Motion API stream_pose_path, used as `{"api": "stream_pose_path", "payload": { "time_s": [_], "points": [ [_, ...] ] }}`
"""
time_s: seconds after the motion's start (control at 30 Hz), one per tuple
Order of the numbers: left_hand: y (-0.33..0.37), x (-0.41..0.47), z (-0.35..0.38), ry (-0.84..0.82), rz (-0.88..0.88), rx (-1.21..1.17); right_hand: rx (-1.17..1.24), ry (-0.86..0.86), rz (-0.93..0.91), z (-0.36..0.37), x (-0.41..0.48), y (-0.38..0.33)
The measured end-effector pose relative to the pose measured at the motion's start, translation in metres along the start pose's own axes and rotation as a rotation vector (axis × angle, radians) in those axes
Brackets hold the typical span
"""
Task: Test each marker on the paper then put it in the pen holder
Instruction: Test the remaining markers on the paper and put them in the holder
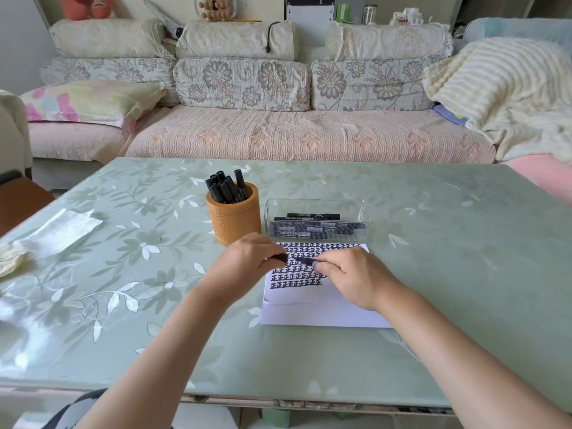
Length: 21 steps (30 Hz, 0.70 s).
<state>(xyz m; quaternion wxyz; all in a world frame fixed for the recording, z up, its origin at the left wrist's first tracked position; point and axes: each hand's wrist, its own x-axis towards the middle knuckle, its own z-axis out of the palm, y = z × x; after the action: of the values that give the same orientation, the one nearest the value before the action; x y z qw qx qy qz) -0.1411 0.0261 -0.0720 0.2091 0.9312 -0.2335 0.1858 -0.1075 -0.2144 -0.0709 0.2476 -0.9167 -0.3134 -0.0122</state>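
A black marker (pixel 298 260) lies level between my two hands, just above the white paper (pixel 309 305). My left hand (pixel 244 263) grips its left end, which may be the cap. My right hand (pixel 353 278) grips the right part of its body. Rows of black test marks cover the paper's far half. An orange pen holder (pixel 233 219) stands left of the paper's far edge with several black markers upright in it. A clear plastic tray (pixel 315 218) beyond the paper holds more black markers lying flat.
The green floral table (pixel 123 274) carries a folded white cloth (pixel 58 232) and a crumpled yellowish cloth (pixel 12 258) at the left. A sofa with cushions and a blanket runs along the far side.
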Motion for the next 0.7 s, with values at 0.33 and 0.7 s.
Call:
{"api": "stream_pose_path", "payload": {
  "time_s": [0.33,0.7],
  "points": [
    [-0.04,-0.024,0.016,-0.038,-0.391,0.124,0.087,0.043,0.094,0.001,-0.004,0.021],
    [-0.019,-0.013,0.019,0.127,-0.327,0.17,0.381,0.146,0.117,-0.001,-0.004,0.018]
  ]
}}
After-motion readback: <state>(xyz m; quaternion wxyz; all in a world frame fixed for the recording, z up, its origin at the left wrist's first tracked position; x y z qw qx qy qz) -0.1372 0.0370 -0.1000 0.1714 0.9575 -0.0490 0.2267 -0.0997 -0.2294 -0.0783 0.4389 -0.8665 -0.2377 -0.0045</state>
